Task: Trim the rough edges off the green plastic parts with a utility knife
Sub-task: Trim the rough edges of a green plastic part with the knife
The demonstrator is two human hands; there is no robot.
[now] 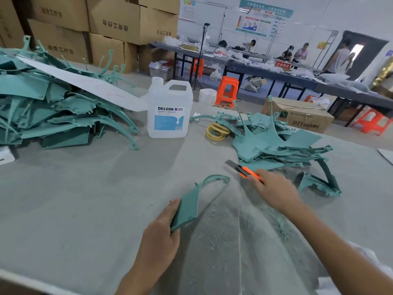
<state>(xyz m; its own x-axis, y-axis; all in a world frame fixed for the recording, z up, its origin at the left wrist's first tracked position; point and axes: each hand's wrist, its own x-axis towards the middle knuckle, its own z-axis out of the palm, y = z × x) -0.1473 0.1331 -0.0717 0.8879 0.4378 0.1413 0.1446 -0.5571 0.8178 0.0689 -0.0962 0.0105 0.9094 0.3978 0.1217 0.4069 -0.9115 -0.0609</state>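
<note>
Part is clasped by left hand, knife by right hand; left hand may be cut if knife slips.

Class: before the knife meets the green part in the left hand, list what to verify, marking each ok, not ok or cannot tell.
1. Left hand grips the green part at its flat end: ok.
2. Right hand holds the utility knife by its orange handle: ok.
3. Blade is extended: ok.
4. Blade is apart from the left hand: ok.
5. Blade is sharp: cannot tell.
6. Part is braced on the table: cannot tell.
</note>
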